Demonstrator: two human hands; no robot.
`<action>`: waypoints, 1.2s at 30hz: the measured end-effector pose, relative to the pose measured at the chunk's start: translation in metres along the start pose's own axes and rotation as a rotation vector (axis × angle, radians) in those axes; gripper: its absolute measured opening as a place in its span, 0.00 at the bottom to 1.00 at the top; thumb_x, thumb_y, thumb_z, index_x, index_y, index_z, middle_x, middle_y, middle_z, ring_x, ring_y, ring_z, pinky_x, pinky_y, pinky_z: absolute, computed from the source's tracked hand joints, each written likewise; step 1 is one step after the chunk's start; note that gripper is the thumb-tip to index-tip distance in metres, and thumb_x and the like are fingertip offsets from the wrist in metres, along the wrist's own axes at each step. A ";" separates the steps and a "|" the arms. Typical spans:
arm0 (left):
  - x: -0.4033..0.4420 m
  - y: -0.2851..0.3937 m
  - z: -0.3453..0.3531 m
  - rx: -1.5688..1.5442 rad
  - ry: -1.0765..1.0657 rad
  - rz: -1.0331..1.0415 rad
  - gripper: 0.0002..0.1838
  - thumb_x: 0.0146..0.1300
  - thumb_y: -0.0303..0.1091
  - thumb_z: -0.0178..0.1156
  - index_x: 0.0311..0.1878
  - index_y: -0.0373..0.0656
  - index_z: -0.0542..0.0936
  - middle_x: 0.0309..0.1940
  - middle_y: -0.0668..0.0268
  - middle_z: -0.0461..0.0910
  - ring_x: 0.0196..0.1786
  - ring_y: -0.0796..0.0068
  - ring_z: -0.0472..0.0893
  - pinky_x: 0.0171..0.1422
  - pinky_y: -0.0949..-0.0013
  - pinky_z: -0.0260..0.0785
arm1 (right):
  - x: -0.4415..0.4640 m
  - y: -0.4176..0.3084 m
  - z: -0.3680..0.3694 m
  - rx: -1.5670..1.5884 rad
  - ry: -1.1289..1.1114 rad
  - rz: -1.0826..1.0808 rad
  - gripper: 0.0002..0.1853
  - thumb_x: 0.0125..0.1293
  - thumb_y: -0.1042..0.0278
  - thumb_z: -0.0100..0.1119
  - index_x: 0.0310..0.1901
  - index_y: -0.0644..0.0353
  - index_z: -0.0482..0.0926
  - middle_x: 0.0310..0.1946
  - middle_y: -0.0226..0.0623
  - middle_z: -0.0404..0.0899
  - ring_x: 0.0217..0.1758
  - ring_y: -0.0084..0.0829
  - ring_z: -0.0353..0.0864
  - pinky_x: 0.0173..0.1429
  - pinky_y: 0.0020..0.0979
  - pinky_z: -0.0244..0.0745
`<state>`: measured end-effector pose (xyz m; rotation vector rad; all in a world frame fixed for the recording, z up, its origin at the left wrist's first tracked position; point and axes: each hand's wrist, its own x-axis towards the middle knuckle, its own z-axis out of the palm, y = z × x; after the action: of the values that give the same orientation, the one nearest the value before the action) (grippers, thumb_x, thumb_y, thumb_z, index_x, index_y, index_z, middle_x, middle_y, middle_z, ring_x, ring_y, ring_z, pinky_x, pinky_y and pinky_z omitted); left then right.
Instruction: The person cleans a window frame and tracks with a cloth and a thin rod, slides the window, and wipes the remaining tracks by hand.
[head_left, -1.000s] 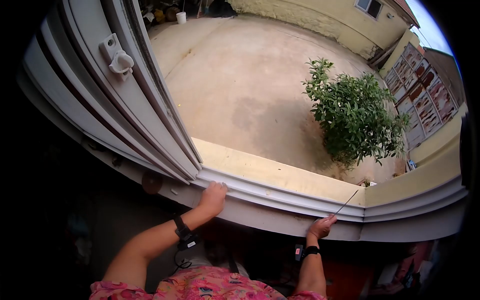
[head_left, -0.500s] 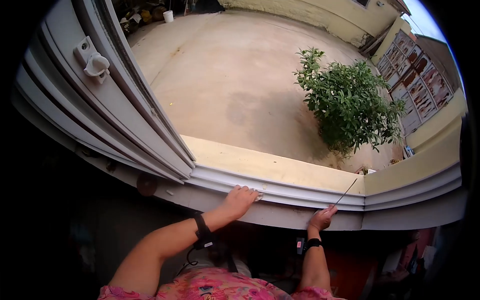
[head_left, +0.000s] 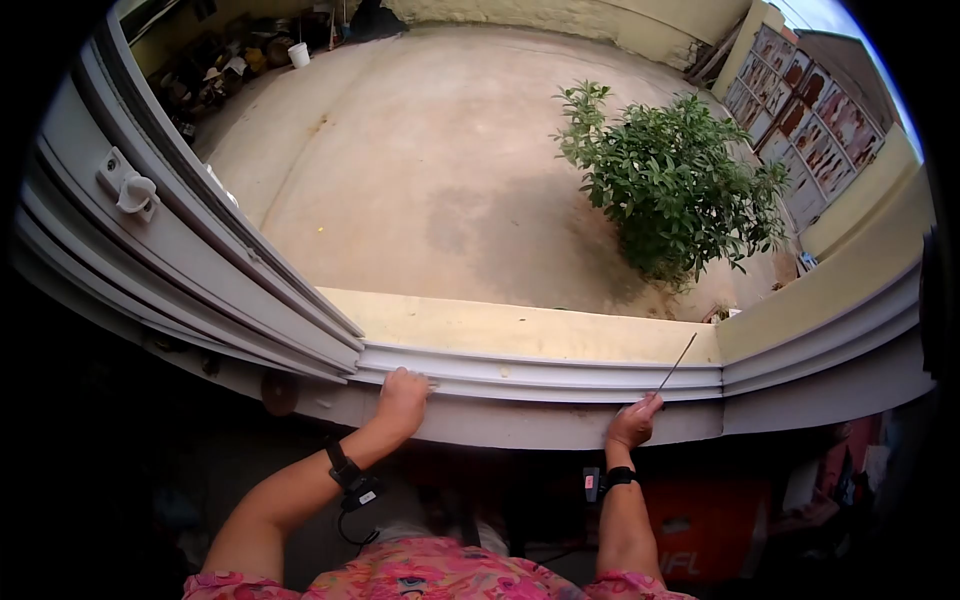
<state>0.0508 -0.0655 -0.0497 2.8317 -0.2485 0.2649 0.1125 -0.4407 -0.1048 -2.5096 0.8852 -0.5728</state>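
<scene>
At lower centre we see the left hand (head_left: pixel 402 402), fingers bent round a small pale wad (head_left: pixel 432 385), blurred, at the white window track (head_left: pixel 560 381), probably held low to meet its grooves; right of centre the right hand (head_left: pixel 632 420) grips a thin rod (head_left: pixel 679 360) near its lower end, perhaps leaving its slanting length free above the track; the yellow ledge (head_left: pixel 450 322) lies beyond, then a bare-floored yard (head_left: pixel 400 150); the room (head_left: pixel 230 440) below is mostly too dark to read.
</scene>
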 end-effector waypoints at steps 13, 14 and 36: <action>0.032 0.021 -0.046 -0.270 0.294 -0.103 0.11 0.49 0.22 0.59 0.38 0.42 0.77 0.35 0.56 0.77 0.39 0.55 0.75 0.44 0.57 0.67 | -0.002 0.001 0.000 0.079 0.057 -0.067 0.11 0.69 0.64 0.37 0.50 0.53 0.64 0.40 0.44 0.80 0.40 0.51 0.78 0.37 0.45 0.72; 0.027 0.009 -0.052 -0.148 0.326 -0.169 0.10 0.49 0.23 0.59 0.37 0.42 0.76 0.35 0.57 0.76 0.38 0.55 0.75 0.44 0.57 0.67 | -0.002 0.000 0.000 0.067 0.081 -0.089 0.09 0.69 0.64 0.39 0.48 0.53 0.65 0.38 0.46 0.80 0.37 0.52 0.79 0.34 0.46 0.72; 0.089 0.079 0.040 -0.295 -0.224 -0.037 0.07 0.51 0.30 0.57 0.33 0.44 0.81 0.25 0.50 0.78 0.30 0.50 0.77 0.38 0.54 0.70 | -0.003 0.006 0.007 0.096 0.097 -0.079 0.12 0.67 0.64 0.40 0.50 0.52 0.66 0.36 0.44 0.81 0.35 0.53 0.78 0.33 0.47 0.71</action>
<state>0.1275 -0.1643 -0.0481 2.5670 -0.2576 -0.0919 0.1111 -0.4410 -0.1139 -2.4559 0.7766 -0.7503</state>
